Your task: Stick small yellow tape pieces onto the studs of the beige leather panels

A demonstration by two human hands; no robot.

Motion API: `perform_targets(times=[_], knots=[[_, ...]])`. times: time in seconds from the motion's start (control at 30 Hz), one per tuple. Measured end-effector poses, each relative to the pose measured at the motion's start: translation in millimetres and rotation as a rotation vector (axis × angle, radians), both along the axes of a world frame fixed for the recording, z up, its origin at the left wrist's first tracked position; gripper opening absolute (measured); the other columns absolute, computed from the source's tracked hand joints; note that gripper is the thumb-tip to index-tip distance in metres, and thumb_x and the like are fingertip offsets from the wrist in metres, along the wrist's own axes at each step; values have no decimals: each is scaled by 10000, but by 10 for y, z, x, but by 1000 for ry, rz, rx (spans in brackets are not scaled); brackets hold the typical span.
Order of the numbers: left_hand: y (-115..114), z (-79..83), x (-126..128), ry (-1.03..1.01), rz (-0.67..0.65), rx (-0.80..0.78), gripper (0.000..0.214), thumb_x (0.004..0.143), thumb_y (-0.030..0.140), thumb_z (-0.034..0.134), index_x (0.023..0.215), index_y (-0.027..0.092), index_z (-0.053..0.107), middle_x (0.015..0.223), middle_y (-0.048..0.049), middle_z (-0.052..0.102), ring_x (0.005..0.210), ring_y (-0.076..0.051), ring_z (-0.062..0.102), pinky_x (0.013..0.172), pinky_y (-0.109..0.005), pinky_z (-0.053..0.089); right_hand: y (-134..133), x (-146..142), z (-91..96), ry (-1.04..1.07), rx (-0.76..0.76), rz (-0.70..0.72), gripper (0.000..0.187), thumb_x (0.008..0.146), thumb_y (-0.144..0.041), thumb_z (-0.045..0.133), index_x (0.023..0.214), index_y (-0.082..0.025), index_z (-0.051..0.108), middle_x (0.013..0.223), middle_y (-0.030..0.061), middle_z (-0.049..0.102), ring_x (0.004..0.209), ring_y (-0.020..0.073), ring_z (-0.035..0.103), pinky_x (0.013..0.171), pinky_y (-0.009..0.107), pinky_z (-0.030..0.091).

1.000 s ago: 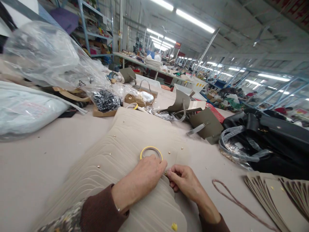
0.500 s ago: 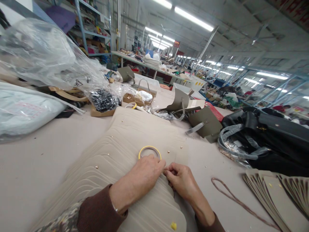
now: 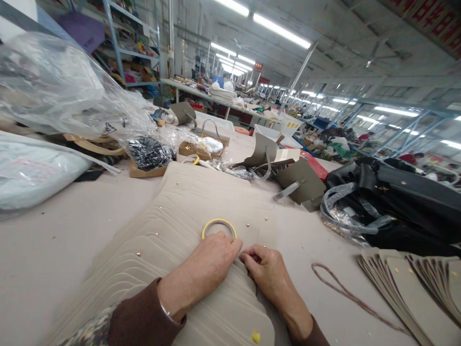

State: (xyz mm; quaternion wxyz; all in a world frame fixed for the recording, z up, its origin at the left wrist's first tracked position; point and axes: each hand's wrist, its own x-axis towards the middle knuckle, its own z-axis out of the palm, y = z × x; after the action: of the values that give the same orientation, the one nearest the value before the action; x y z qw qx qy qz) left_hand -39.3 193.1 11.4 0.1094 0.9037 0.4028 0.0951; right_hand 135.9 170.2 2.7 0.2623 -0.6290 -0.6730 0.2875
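A fanned stack of beige leather panels (image 3: 187,216) lies on the pale worktable (image 3: 54,254), directly in front of the person, with small brass studs (image 3: 247,225) dotted across it. The left hand (image 3: 201,269) rests on the stack, its fingers curled narrowly just below a yellow-edged tape roll (image 3: 219,229). The right hand (image 3: 268,275) sits at the stack's edge, with its fingers (image 3: 250,258) drawn into a narrow pinch; whether either hand grips anything small, I cannot tell.

At 4 o'clock lies a fanned pile of taupe leather pieces (image 3: 410,288), with a brown cord loop (image 3: 345,293) beside it. At 2 o'clock, plastic-wrapped black bags (image 3: 399,197) are heaped. Olive leather panels (image 3: 300,180) lie at 1 o'clock.

At 11 o'clock, a cardboard tray (image 3: 144,173) holds a clear packet of black parts (image 3: 149,154), and a cardboard box (image 3: 189,150) beside it holds white wrapping (image 3: 213,144). At 10 o'clock a large clear plastic bag (image 3: 54,86) billows above a white sack (image 3: 36,170), whose faint red print is unreadable. Far off at 1 o'clock, a red banner (image 3: 425,19) bears characters too cut off to read.
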Motion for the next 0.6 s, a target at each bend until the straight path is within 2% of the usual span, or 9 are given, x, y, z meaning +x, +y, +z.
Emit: perform_targets(times=[0.17,0.27,0.33,0.37,0.43,0.5,0.6], knots=[[6,4,-9,-35,3,9,193,857,45,419,881,200,533,848,-38,624,770,-232,560,654,-337,465,38,-38,-6,-25,17,-49,192,794,-228,579,682,-162,721,585,6,666,532,131,562,535,215,382],[8,31,-13,-125,-21,33,187,873,60,442,912,202,557,842,-27,630,790,-222,571,689,-335,483,62,23,11,-13,-105,71,308,814,-242,562,529,-155,638,463,-39,535,448,89,429,453,199,282],[4,45,-12,-235,-29,47,205,896,79,446,1003,207,567,874,-25,647,836,-208,594,741,-326,497,71,70,41,-9,-197,170,412,839,-256,533,441,-152,552,400,-57,416,409,72,324,415,206,209],[2,48,-11,-293,-32,48,222,909,90,443,1051,210,564,899,-26,657,856,-197,607,765,-314,502,72,89,61,3,-195,186,429,852,-259,522,437,-151,540,402,-58,403,411,71,313,413,207,204],[-2,45,-8,-397,-50,45,246,933,115,429,1120,218,553,956,-25,675,884,-171,631,799,-285,509,71,114,108,67,-96,132,369,865,-262,523,524,-146,606,458,-48,477,448,79,379,437,200,264],[0,33,-8,-470,-67,52,265,953,141,414,1168,230,538,1013,-23,686,907,-155,648,815,-269,517,66,123,155,169,46,51,237,864,-256,547,715,-149,697,576,-23,597,520,101,484,495,200,357],[13,8,-7,-523,-54,96,355,964,157,404,1311,226,442,1115,-46,681,973,-163,659,825,-276,533,53,113,210,276,220,78,173,845,-209,580,939,-166,718,810,31,704,682,141,609,628,224,467]])
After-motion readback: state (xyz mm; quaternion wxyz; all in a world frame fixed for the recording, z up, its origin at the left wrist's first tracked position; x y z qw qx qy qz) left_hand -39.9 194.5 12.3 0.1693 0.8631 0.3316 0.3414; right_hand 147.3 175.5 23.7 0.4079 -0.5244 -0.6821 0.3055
